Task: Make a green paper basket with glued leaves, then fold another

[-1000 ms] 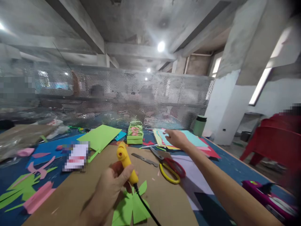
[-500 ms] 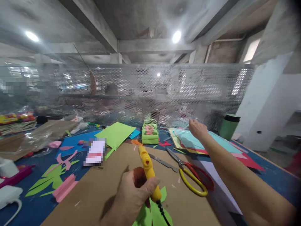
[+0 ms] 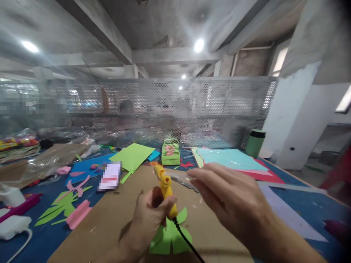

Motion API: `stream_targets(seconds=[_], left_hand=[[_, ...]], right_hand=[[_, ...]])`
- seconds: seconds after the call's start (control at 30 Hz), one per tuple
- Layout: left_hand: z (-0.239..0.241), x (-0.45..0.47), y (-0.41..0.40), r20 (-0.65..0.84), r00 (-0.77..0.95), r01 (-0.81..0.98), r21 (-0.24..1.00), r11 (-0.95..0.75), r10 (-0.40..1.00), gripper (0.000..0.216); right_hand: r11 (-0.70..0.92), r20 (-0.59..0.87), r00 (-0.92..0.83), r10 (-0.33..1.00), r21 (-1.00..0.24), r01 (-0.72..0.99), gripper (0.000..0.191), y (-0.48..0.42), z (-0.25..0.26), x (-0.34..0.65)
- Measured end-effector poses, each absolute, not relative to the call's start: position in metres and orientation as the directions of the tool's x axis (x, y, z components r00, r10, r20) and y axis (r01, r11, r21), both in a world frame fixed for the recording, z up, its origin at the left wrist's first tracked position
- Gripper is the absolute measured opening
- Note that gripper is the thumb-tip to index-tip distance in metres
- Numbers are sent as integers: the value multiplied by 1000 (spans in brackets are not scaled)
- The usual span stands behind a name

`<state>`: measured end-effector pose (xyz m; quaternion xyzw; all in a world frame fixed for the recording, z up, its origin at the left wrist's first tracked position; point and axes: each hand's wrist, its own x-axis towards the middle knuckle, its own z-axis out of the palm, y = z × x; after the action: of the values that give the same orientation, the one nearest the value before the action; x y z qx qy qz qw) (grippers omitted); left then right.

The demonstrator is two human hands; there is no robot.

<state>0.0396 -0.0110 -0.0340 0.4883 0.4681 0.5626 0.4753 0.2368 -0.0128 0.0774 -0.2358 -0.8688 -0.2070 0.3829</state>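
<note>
My left hand is closed around a yellow hot glue gun, its black cord trailing toward me. My right hand is at the rear of the gun, fingertips pinched on a pale, translucent glue stick that points at the gun. Whether the stick's tip is inside cannot be made out. A flat grey metal blade lies just beneath the right fingertips. Cut green paper lies below the gun on the brown board. The scissors are hidden behind my right hand.
A small green box with pink decoration stands at the back. Light blue sheets and a dark green bottle are right of it. At left lie green paper, pink scraps and a white plug.
My right hand has come back from the sheets at the back right to the glue gun, bringing a glue stick. The left hand still holds the gun; the view has shifted slightly.
</note>
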Motion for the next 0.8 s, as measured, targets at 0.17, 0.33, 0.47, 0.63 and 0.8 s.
stream_targets(seconds=[0.17, 0.33, 0.47, 0.63, 0.8], left_hand=[[-33, 39, -10, 139, -64, -109, 983, -146, 988, 54], [-35, 38, -8, 116, -60, -159, 979, -124, 991, 57], [-38, 38, -8, 136, -32, -122, 983, -139, 990, 55], [-37, 38, -11, 127, -14, -70, 989, -128, 992, 54], [-38, 37, -9, 128, -61, 17, 992, -127, 990, 55]], right_hand=[[772, 756, -619, 213, 258, 581, 16, -19, 73, 235], [747, 790, -580, 201, 259, 612, 21, -15, 71, 246], [759, 779, -602, 175, 282, 586, 22, -23, 70, 243], [723, 759, -626, 179, 330, 607, 34, -24, 69, 236], [660, 750, -642, 158, 403, 634, 34, -26, 68, 232]])
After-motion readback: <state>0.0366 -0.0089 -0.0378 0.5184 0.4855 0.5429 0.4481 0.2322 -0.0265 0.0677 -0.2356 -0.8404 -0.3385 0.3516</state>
